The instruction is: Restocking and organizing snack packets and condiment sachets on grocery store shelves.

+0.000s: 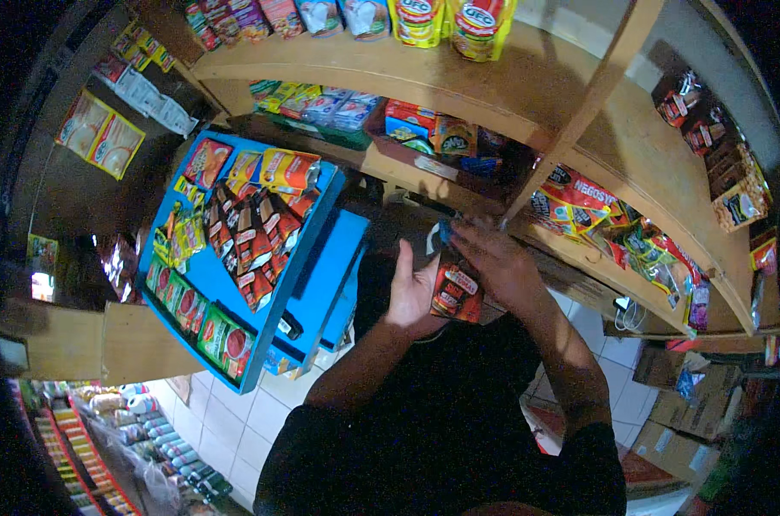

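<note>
Close in front of my body, my left hand (415,287) is turned palm up beside a dark red and black sachet (455,290) with printed food on it. The upper edge of that sachet lies under my right hand (490,248), whose fingers are blurred near a small blue item (444,232). Which hand bears the sachet is not plain. To the left stands a blue display tray (206,284), tilted in view. Similar dark sachets (251,229) are heaped on it, with yellow pouches (290,169) above them and green pouches (225,338) along its lower edge.
Wooden shelves (377,61) curve across the top and right, holding yellow stand-up pouches (480,26) and a bin of packets (422,158). Packets hang on the dark left wall. Cardboard boxes (680,445) stand on the tiled floor at lower right. Bottles (180,451) line the lower left.
</note>
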`<state>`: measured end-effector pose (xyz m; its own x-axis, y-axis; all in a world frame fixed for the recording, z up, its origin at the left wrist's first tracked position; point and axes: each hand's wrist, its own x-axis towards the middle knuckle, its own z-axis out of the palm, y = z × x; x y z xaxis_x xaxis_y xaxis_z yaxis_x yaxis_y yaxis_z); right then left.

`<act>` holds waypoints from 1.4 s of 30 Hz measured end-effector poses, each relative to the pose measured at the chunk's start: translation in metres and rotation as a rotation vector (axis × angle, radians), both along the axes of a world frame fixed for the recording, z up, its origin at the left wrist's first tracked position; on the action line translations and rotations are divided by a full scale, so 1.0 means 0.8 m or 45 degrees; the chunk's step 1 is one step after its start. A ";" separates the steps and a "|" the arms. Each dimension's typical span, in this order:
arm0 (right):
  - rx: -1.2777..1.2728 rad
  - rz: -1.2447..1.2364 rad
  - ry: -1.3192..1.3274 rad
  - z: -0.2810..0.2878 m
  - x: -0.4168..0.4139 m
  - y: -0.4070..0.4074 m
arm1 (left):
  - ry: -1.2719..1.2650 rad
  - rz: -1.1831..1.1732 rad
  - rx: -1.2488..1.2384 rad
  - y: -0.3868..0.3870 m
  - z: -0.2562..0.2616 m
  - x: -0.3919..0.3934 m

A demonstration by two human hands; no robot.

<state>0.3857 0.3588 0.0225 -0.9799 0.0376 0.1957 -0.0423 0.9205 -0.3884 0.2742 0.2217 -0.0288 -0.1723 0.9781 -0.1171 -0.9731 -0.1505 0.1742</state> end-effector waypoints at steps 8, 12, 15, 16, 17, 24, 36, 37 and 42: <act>-0.227 0.002 0.107 -0.028 -0.017 0.009 | -0.127 -0.141 0.335 -0.011 -0.004 -0.019; -0.114 -0.307 0.281 -0.072 -0.008 0.076 | 0.155 0.001 0.016 -0.021 0.029 -0.007; -0.386 -0.373 0.415 -0.115 0.034 0.097 | 0.174 0.203 -0.008 -0.051 0.064 -0.027; -0.597 -0.426 0.445 -0.131 0.051 0.099 | 0.363 0.276 0.112 -0.065 0.075 -0.045; -0.796 -0.510 0.475 -0.146 0.067 0.101 | 0.458 0.488 -0.012 -0.086 0.085 -0.059; -1.939 -0.761 0.734 -0.204 0.176 0.133 | 1.870 1.494 -1.258 -0.169 0.132 -0.197; -2.393 -0.553 0.927 -0.162 0.208 0.083 | 2.417 0.554 0.307 0.179 0.196 0.071; -2.451 -0.423 0.987 -0.159 0.213 0.077 | 2.306 0.533 0.290 0.224 0.206 0.088; -2.389 -0.580 1.005 -0.159 0.232 0.053 | 2.410 0.721 -0.140 0.497 0.252 0.115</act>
